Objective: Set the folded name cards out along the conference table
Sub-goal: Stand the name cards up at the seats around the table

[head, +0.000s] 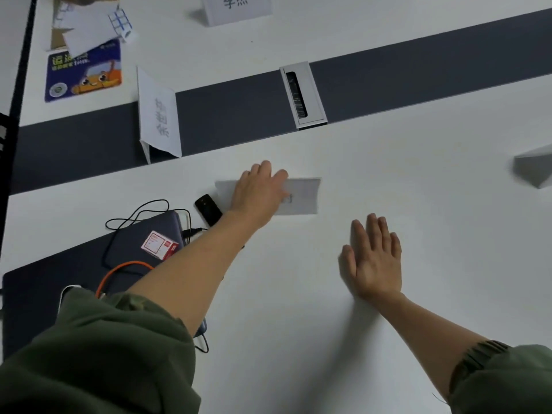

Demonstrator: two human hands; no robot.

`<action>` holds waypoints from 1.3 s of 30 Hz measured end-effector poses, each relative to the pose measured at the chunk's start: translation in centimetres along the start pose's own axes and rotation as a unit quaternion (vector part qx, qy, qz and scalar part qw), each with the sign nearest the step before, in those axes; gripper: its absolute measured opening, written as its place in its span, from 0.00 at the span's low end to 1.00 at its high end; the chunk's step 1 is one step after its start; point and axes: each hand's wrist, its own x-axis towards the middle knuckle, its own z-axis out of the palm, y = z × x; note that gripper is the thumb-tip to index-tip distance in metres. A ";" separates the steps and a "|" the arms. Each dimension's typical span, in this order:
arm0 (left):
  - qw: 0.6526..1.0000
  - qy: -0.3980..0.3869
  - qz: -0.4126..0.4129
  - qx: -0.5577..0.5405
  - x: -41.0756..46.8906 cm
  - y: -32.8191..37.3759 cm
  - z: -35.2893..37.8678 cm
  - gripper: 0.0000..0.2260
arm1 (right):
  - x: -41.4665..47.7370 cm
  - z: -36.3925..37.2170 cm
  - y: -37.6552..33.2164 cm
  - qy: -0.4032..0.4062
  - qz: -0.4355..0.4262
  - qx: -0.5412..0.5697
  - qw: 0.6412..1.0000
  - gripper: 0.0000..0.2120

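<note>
- The right hand [375,258] is lying nearest the camera, palm down on the white conference table [418,204], fingers straight and close together, holding nothing, apart from the name card [301,195] and on its near side.
- The left hand [258,191] is resting flat on that name card, fingers spread a little, pressing rather than pinching; the fingertips [279,174] are reaching the card's far edge, and the card's right half is sticking out past them.
- A black device [208,209] is lying just left of the card, with a dark notebook [143,243] and cables nearer.
- Beyond the card, a standing name card [159,121] is sitting on the table's dark strip [418,73], with a cable port [301,95] further right.
- Farther still, another upright card [237,8] is standing.
</note>
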 end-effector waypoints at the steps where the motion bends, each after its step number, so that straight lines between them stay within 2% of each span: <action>1: 1.000 0.000 -0.002 -0.008 -1.0 0.4 0.3 0.14 | 0.0 0.0 0.0 -0.001 -0.001 -0.002 1.000 0.30; 10: 1.000 0.022 0.000 0.019 -5.9 1.7 2.3 0.13 | -0.1 -0.2 -0.1 0.001 -0.005 0.006 1.000 0.31; 28: 0.999 0.020 -0.024 0.031 -5.3 1.4 2.1 0.13 | -0.1 0.2 0.0 0.006 -0.005 0.004 1.000 0.28; 34: 1.000 0.007 -0.030 0.000 -5.4 1.3 1.6 0.19 | 0.0 0.3 0.0 0.011 -0.008 0.000 1.000 0.28; 36: 0.999 0.024 -0.041 -0.013 -6.1 1.3 1.1 0.21 | 0.1 0.2 0.0 0.012 -0.011 -0.001 1.000 0.28; 39: 0.997 0.066 -0.048 -0.015 -8.0 1.7 0.3 0.18 | 0.1 0.1 -0.1 0.002 -0.017 0.001 1.000 0.28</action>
